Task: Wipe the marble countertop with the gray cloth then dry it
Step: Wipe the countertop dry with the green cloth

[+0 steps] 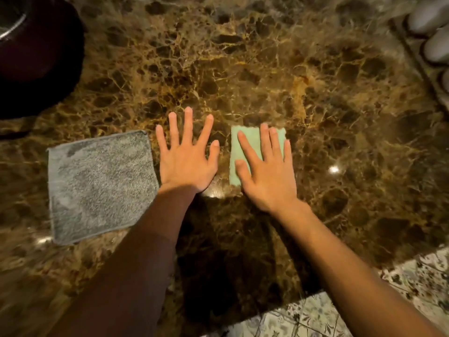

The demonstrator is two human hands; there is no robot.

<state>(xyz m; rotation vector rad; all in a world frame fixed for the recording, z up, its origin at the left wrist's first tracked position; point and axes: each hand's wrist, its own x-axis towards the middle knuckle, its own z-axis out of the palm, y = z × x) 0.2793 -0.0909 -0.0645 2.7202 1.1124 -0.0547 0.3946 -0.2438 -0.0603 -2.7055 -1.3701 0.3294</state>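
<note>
A gray cloth (99,186) lies spread flat on the brown marble countertop (279,76), left of centre. My left hand (187,156) rests flat on the bare marble just to the right of the gray cloth, fingers spread, holding nothing. A small folded light-green cloth (243,147) lies to the right of that hand. My right hand (264,171) lies flat on top of the green cloth with the fingers extended, covering its right half.
A dark round pot (36,57) with a metal rim stands at the back left. An egg tray with white eggs (432,32) sits at the back right. The counter's front edge runs along the lower right, with patterned floor tiles (364,307) below it.
</note>
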